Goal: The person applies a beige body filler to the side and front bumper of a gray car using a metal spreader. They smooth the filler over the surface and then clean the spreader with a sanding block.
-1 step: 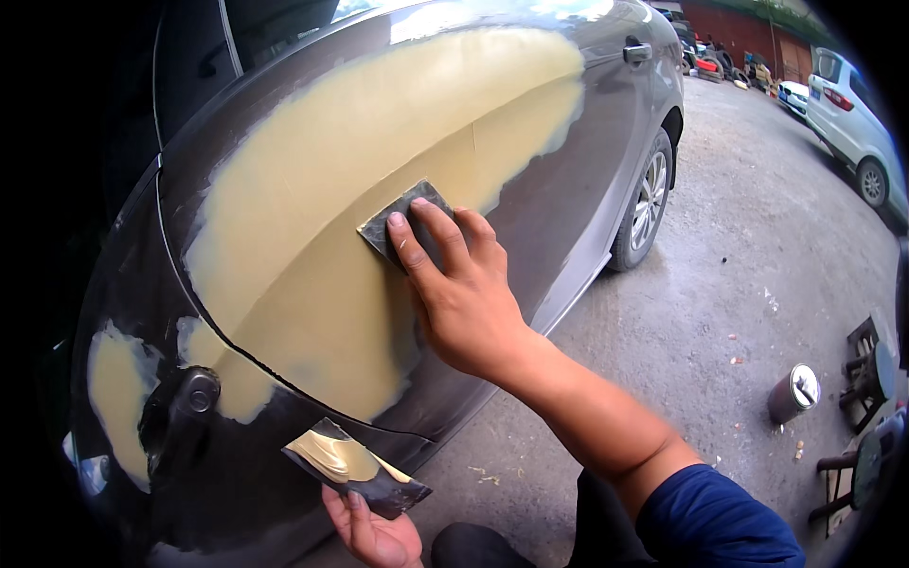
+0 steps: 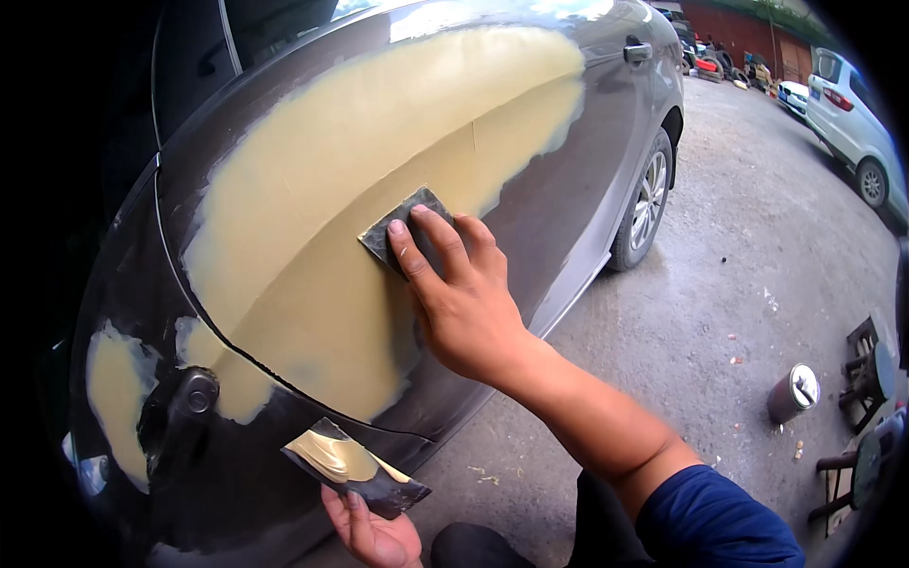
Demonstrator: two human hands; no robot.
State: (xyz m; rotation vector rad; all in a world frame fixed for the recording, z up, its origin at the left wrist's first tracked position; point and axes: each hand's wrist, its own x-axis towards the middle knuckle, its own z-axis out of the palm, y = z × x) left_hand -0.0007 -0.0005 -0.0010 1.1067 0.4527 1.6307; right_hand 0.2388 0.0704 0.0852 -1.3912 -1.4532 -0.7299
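Note:
My right hand [image 2: 466, 293] grips a dark, flat filler spreader [image 2: 386, 242], fingers pressed on its back. The spreader's edge lies against the beige body filler [image 2: 312, 170] that covers much of the dark grey car door [image 2: 559, 199]. Lower down, my left hand [image 2: 371, 530] holds a second dark spreader [image 2: 383, 494] from beneath. A thick lump of beige filler [image 2: 327, 456] sits on top of it. Smaller filler patches [image 2: 121, 393] show on the panel at the left, around a dark door handle [image 2: 198, 390].
On the concrete ground at the right stands an open-looking tin [image 2: 793, 396] beside small dark stools [image 2: 869, 374]. The car's rear wheel [image 2: 648, 204] is beyond my right arm. A silver van [image 2: 857, 118] and a pile of tyres [image 2: 724, 64] are farther back.
My right hand and its spreader have slid very slightly down the door. My left hand stays in place.

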